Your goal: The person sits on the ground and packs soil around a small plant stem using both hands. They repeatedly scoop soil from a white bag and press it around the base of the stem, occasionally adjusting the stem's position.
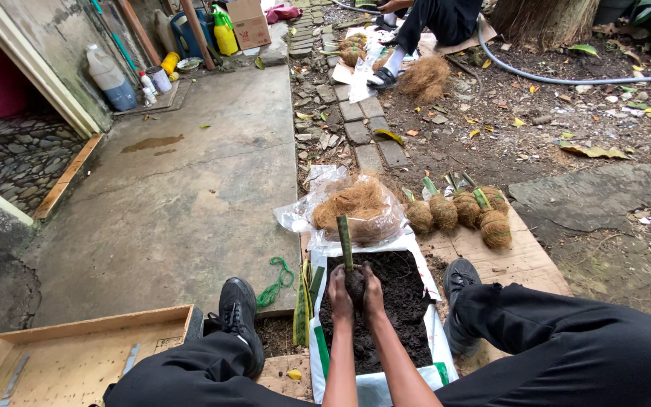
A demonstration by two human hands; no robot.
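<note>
Head-camera view, looking down: a seated person's left hand [340, 292] and right hand [374, 290] press together around a ball of dark soil [355, 284] at the base of a green cutting [345, 241], each grip cupping it over an opened sack of soil [393, 301]. Nearby lie a bag of coconut fibre [356, 205] and finished fibre-wrapped cuttings [461, 209] on cardboard [525, 260].

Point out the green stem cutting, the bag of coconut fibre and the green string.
green stem cutting [345, 241], head view, mid stem.
bag of coconut fibre [354, 205], head view, fibre mass.
green string [276, 284], head view, middle loop.
</note>
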